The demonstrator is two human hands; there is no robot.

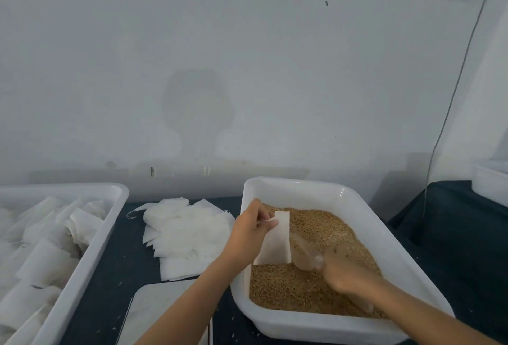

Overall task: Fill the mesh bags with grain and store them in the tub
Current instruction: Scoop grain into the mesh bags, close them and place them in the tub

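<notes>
Dark table (453, 234) | step: filling | left hand (248, 230) fingers pinch mesh bag (277, 243) open | right hand (347, 273) grips clear scoop (305, 252) over grain (297, 289) | next: tip scoop into bag mouth

Grain tub (354, 201) sits at about 4 o'clock, a white rectangular plastic thing with rounded corners, turned a bit askew. It's holding a deep bed of tan grain (302, 289), heaped higher toward the far side. Over the grain there's one white mesh bag (276, 240) hanging upright, flat and limp, top edge pinched. A clear scoop (306, 255) is right beside it, mouth tipped toward the bag, blurry so can't tell how much is in it. Loose pile of flat empty bags (187, 234) lies at 6 o'clock on the dark tabletop. Storage tub (90, 248) at 8 o'clock, white too, crammed with filled bags (46, 251) leaning against each other.
</notes>
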